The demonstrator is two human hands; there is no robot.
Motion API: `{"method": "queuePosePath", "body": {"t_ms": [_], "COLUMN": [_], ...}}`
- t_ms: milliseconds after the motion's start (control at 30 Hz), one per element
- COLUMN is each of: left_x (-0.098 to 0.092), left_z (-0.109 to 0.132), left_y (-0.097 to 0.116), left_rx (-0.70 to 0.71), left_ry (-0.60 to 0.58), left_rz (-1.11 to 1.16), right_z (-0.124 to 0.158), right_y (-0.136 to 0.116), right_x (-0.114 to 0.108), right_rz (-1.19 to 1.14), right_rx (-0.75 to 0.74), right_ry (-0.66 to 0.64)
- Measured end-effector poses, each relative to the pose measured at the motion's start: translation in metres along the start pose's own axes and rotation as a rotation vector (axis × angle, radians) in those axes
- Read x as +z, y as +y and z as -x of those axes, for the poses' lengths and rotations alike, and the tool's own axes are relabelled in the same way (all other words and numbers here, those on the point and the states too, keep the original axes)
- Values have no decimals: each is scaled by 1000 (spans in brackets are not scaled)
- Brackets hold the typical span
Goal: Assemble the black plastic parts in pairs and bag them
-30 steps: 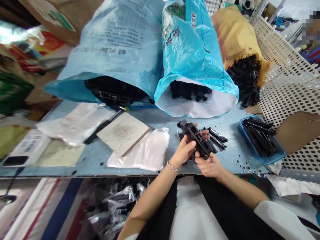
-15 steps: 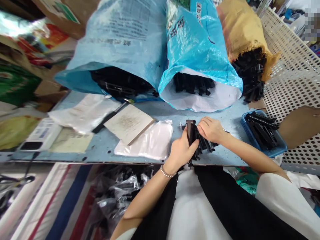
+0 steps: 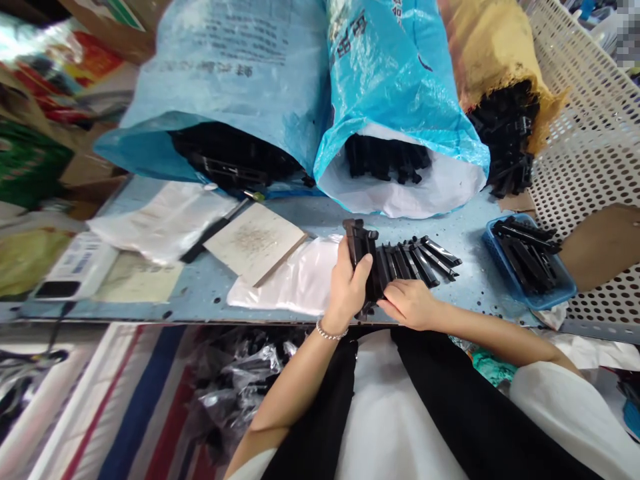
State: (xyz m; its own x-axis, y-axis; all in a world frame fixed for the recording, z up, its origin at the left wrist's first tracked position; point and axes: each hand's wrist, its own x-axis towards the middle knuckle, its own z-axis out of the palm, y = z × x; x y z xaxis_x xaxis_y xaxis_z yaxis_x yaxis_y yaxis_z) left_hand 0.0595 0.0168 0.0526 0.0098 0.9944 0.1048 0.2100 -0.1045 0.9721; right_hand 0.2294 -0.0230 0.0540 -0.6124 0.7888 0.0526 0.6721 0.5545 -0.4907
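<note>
My left hand (image 3: 345, 283) wraps round a bunch of long black plastic pieces (image 3: 356, 240), its thumb lying across their near side. They stand nearly upright at the table's front edge. My right hand (image 3: 413, 303) is closed, with its fingertips at the near ends of the black pieces beside the bunch; the exact grip is partly hidden. To the right of the bunch, several more black plastic strips (image 3: 425, 260) lie fanned out side by side on the blue table (image 3: 475, 267).
Behind stand a pale blue sack (image 3: 225, 87), a bright blue sack (image 3: 400, 87) and a yellow sack (image 3: 500, 53), all holding black parts. A blue basket (image 3: 553, 303) of black pieces is at right. Left of my hands lie a square board (image 3: 255, 240) and clear plastic bags (image 3: 285, 287).
My left hand has shifted left with its bunch. My right hand has come down from the top of the pieces to their near ends, and the fanned strips now show.
</note>
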Motion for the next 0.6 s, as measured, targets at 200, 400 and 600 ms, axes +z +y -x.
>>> {"method": "queuePosePath", "body": {"t_ms": [200, 400, 600], "left_x": [-18, 1, 34], "left_z": [0, -1, 5], "left_y": [-20, -73, -84], "left_rx": [64, -107, -153], "left_ry": [70, -77, -161], "left_rz": [-397, -720, -863], "right_z": [-16, -93, -183], "right_y": [3, 81, 201], "right_x": [10, -36, -62], "right_rz": [-244, -170, 230], "right_rx": [178, 372, 716], "right_ry": [-52, 102, 455]}}
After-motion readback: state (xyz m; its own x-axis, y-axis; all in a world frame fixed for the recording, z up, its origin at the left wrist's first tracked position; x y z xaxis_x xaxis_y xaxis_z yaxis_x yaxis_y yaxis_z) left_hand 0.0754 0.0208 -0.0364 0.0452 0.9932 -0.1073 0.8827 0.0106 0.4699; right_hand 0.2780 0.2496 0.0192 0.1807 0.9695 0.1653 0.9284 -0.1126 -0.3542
